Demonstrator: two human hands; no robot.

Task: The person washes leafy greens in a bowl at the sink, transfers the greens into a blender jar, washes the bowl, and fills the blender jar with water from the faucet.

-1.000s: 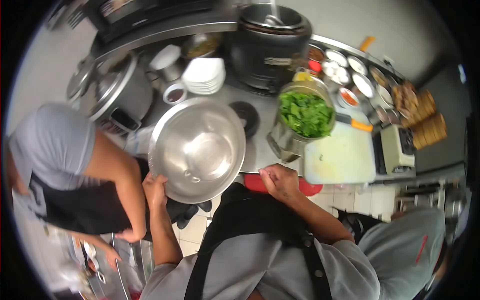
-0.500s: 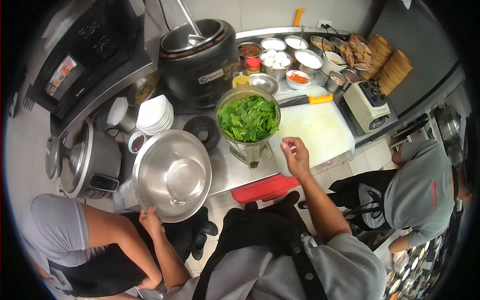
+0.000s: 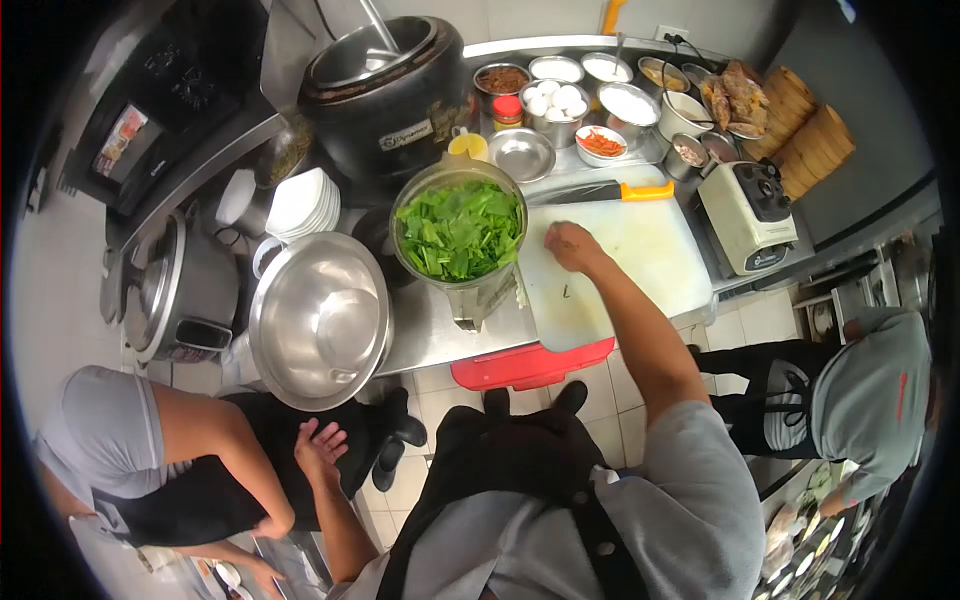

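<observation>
My left hand [image 3: 320, 450] is open, its fingers apart, just below the wide steel mixing bowl [image 3: 285, 345] and not touching it. The bowl is tilted at the counter's left edge; what supports it is hidden. My right hand [image 3: 575, 248] is over the white cutting board [image 3: 640, 270], its fingers curled together; anything in them is hidden. A small dark scrap [image 3: 566, 292] lies on the board below that hand. To its left stands a clear blender jar [image 3: 475, 303] heaped with chopped leafy greens [image 3: 460, 230].
A yellow-handled knife [image 3: 600, 191] lies along the board's back edge. Behind are a small steel bowl [image 3: 522, 155], eggs [image 3: 555, 98] and a black pot [image 3: 385, 100]. A blender base [image 3: 748, 215] stands right. Co-workers [image 3: 200, 450] stand left and right [image 3: 865, 400].
My left hand has let go of the mixing bowl and dropped below it, opening. My right hand has moved forward over the cutting board. The co-worker at right has shifted slightly.
</observation>
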